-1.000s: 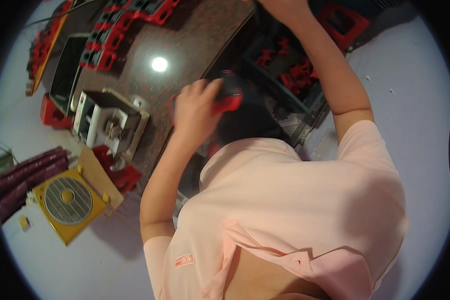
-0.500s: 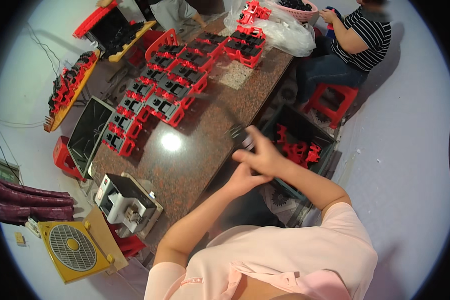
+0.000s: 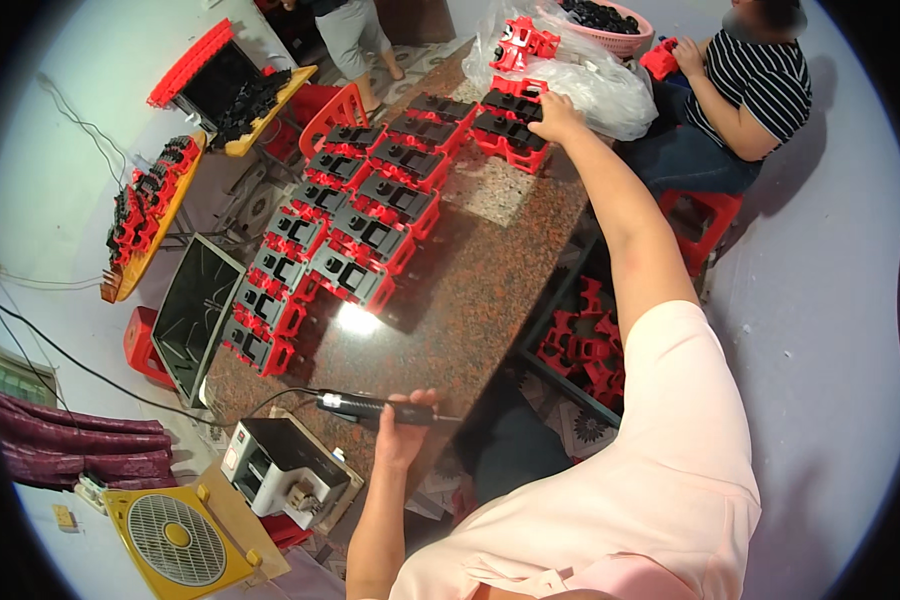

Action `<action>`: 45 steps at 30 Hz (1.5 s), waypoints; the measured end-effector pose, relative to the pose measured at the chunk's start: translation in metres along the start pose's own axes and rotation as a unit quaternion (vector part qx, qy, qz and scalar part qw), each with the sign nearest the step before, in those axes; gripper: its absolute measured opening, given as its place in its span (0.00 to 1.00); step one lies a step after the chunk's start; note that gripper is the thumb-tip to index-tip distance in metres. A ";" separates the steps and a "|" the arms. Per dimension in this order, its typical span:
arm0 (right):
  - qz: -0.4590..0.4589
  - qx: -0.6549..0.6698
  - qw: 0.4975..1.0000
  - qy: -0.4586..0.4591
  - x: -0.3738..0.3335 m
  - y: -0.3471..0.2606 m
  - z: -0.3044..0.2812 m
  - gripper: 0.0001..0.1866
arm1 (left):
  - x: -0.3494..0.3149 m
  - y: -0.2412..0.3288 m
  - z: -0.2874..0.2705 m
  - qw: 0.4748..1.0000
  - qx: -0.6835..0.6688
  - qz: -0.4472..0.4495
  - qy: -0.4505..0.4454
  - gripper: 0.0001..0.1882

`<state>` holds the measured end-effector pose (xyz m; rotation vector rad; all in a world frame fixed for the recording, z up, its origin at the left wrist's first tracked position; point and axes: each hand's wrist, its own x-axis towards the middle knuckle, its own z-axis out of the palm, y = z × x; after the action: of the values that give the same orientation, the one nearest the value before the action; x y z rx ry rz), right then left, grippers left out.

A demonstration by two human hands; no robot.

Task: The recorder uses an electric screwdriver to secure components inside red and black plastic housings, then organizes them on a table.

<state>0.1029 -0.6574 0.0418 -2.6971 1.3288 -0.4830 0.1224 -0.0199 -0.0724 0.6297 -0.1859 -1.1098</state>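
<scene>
My left hand (image 3: 402, 432) is closed around a black electric screwdriver (image 3: 365, 406), which lies level over the near edge of the brown stone table (image 3: 470, 300); its cable trails off to the left. My right arm stretches far across the table. My right hand (image 3: 555, 112) sits with curled fingers on a red and black plastic part (image 3: 515, 138) at the end of the far row, next to a clear plastic bag (image 3: 595, 80).
Several rows of red and black parts (image 3: 360, 235) cover the table's left half. A seated person (image 3: 750, 100) works at the far right beside a pink basket (image 3: 620, 25). A crate of red pieces (image 3: 585, 350) sits under the table. A white machine (image 3: 280, 465), a yellow fan (image 3: 175, 535) and a black tray (image 3: 195, 305) are at left.
My hands, together over the table half a second ago, have parted. The right one reached to the far row of parts; the left one stayed near the front edge with the screwdriver.
</scene>
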 end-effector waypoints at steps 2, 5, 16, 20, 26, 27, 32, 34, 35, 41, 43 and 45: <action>0.022 0.037 0.998 -0.039 0.014 -0.006 0.003 0.48 | -0.003 0.006 -0.004 0.999 0.030 -0.029 -0.027 0.20; -0.028 0.081 0.996 0.023 0.035 -0.008 0.014 0.51 | 0.005 0.011 -0.011 0.996 0.011 -0.063 -0.070 0.21; -0.043 0.054 0.996 -0.049 0.025 -0.043 0.039 0.45 | 0.013 0.015 -0.021 0.987 -0.081 -0.101 -0.090 0.22; -0.063 0.034 0.996 -0.049 0.004 -0.039 0.028 0.42 | 0.016 0.013 -0.019 0.987 -0.082 -0.101 -0.095 0.22; -0.118 0.032 0.992 -0.033 -0.038 -0.036 0.019 0.44 | 0.014 0.014 -0.021 0.988 -0.075 -0.094 -0.099 0.22; -0.117 0.029 0.992 -0.029 -0.038 -0.034 0.017 0.44 | 0.015 0.013 -0.022 0.988 -0.072 -0.091 -0.100 0.22; -0.053 0.042 0.994 -0.081 -0.026 -0.021 0.016 0.47 | 0.014 0.010 -0.023 0.987 -0.069 -0.090 -0.116 0.21; -0.036 0.051 0.997 -0.045 -0.029 -0.020 0.021 0.46 | 0.014 0.011 -0.023 0.987 -0.067 -0.092 -0.118 0.21; -0.036 0.051 0.997 -0.047 -0.031 -0.018 0.024 0.46 | 0.014 0.010 -0.023 0.987 -0.068 -0.092 -0.116 0.21; -0.100 0.059 0.993 0.033 -0.089 -0.025 0.005 0.43 | 0.014 0.013 -0.021 0.985 -0.079 -0.096 -0.118 0.20; -0.105 0.042 0.994 0.010 -0.104 -0.015 0.008 0.43 | 0.015 0.013 -0.017 0.985 -0.081 -0.096 -0.117 0.20; -0.101 0.066 0.993 -0.010 -0.115 -0.010 0.010 0.49 | 0.015 0.014 -0.015 0.984 -0.083 -0.096 -0.121 0.20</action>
<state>0.0489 -0.5614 0.0070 -2.7295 0.9866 -0.5409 0.1467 -0.0236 -0.0793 0.3670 -0.2418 -1.3735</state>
